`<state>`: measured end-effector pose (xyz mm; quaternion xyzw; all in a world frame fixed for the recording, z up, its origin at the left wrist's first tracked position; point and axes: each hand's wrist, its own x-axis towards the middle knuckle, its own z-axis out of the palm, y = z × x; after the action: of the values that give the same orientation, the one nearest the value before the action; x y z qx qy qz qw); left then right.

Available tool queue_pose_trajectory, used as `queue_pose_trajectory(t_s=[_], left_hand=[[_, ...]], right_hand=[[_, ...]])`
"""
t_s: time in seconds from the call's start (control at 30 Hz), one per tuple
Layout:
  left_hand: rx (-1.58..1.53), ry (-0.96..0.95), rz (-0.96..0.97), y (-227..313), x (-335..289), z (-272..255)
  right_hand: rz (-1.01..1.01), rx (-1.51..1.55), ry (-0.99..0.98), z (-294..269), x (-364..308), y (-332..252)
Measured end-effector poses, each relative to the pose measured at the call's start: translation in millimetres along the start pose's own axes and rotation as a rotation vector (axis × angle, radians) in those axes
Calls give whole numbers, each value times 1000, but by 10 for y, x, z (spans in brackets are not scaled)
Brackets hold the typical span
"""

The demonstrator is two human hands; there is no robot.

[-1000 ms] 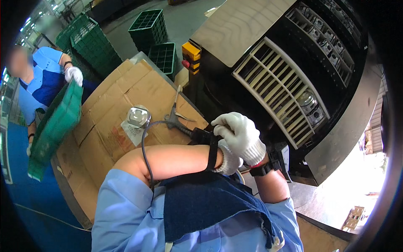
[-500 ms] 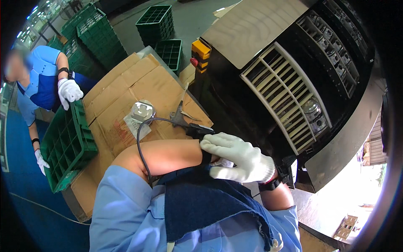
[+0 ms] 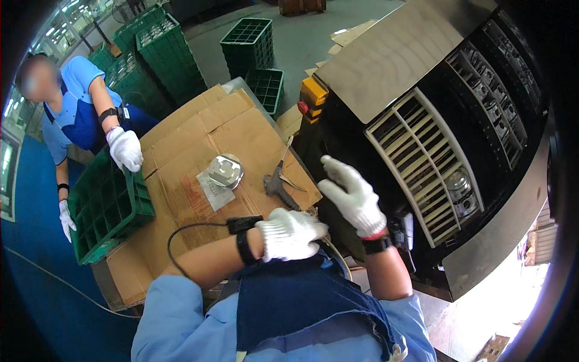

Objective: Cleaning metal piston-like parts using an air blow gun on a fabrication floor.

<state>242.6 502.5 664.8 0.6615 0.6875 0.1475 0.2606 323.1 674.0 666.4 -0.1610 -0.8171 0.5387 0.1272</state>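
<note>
My right hand in a white knit glove is raised in front of the machine, fingers spread, holding nothing. Close to my waist, my gloved left hand points to the right over the table's near edge; its fingertips are smeared by motion, so its grip is unclear. Beyond it lies a grey air blow gun with a thin nozzle. A shiny silver piston-like metal part rests on a white paper slip. Both lie on the flattened cardboard covering the table. Neither hand touches the metal part.
At the left, a co-worker's gloved hand grips a divided green crate tilted against the table. Green crate stacks stand behind. To the right, a dark machine carries a slatted rack with metal parts and a red stop button.
My right hand has left my left wrist and risen away, fingers spreading. My left forearm has lowered, bringing the gloved left hand into view. The whole view has shifted slightly.
</note>
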Motion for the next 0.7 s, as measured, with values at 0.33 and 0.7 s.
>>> queue_pose_trajectory(t_s=[0.33,0.7], left_hand=[[394,49,-292,-279,-416,-210],[506,100,-287,-285,-174,-272]], right_hand=[[-182,-852,-163,1188,257,729],[-26,-566,-60,886,168,713]])
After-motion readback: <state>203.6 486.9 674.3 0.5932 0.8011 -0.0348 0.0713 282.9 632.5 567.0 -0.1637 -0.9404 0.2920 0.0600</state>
